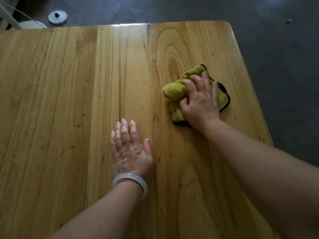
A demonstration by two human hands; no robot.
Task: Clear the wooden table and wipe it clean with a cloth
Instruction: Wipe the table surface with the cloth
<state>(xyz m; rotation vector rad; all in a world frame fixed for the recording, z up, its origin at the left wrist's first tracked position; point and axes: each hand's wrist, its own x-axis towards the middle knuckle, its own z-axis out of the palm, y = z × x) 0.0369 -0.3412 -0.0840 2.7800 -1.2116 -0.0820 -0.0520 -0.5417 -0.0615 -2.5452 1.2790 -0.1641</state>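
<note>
**Wood top, cloth under our right hand**

Wood planks make up the table (69, 100): pale yellow-brown, strong lengthwise grain, a ringed knot pattern on the right board, glossy strip near the far edge. Far right corner is rounded.

Our right hand (200, 99) grips the cloth (174, 91) on the right side of the table, near its right edge. Fingers curled into the fabric, palm down on top. Cloth is olive-green, soft and fuzzy, bunched into a lump at the left, with a dark trim showing at the right and bottom edges. It lies on the wood.

Our left hand (129, 149) lies flat on the middle plank, fingers straight and close together, holding nothing. A thin ring (127, 143) on one finger, a smooth milky bangle (131, 182) round the wrist. The two hands are apart, the left one nearer to us.

Beyond the table: dark grey floor (276, 57), matte. A round metal lid (57, 16) with a black knob sits on it at the far left.
</note>
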